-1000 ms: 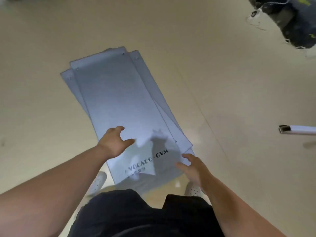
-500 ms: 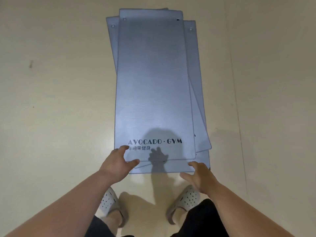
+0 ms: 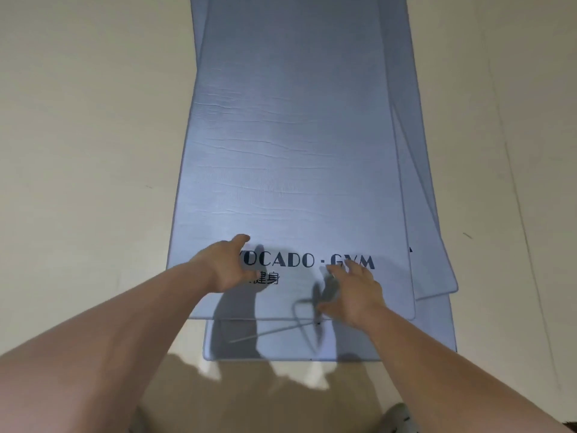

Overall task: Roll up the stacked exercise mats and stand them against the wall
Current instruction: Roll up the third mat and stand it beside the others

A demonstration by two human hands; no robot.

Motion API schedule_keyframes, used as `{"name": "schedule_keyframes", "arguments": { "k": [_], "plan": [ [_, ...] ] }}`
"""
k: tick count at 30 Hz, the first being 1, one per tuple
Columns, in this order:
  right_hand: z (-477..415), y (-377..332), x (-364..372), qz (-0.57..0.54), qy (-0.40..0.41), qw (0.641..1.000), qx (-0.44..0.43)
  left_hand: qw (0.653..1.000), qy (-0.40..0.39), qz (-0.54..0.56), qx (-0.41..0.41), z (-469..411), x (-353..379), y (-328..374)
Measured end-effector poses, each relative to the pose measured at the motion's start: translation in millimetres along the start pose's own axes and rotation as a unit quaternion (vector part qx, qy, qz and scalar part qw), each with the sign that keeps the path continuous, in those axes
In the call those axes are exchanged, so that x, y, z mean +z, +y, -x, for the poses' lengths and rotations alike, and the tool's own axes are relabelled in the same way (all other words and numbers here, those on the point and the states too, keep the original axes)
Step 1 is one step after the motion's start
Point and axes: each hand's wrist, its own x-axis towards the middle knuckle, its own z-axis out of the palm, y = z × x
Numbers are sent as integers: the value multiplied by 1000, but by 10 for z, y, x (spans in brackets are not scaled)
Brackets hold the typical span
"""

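A stack of blue-grey exercise mats lies flat on the floor, running away from me. The top mat (image 3: 293, 151) carries black lettering near its front end. Under it, a second mat (image 3: 437, 270) sticks out to the right and a third mat (image 3: 281, 342) shows at the front. My left hand (image 3: 226, 265) hovers over the lettering with fingers spread and relaxed, holding nothing. My right hand (image 3: 356, 295) reaches over the top mat's front end, fingers spread. A blurred dark cord-like shape (image 3: 315, 307) lies by the right hand; what it is cannot be told.
Pale beige floor (image 3: 87, 151) surrounds the mats on both sides. My shadow falls across the floor at the front. One light shoe (image 3: 398, 417) shows at the bottom right.
I have bent much closer to the mats, so they fill the view. Both hands moved forward from the front edge onto the top mat's lettered end.
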Motion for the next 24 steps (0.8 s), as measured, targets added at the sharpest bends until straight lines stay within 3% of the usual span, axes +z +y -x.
{"name": "schedule_keyframes", "arguments": {
  "k": [6, 10, 17, 24],
  "plan": [
    [-167, 222, 552, 61, -63, 996, -28, 994, 20, -111, 13, -255, 319, -37],
    [-202, 285, 658, 84, -28, 995, -50, 972, 90, -216, 22, -216, 532, -118],
    [-488, 401, 812, 153, 16, 987, -52, 967, 31, -253, -3, -480, 1025, -518],
    [-466, 386, 697, 159, -20, 984, -84, 962, 63, -266, -13, -224, 1414, -604]
  ]
}}
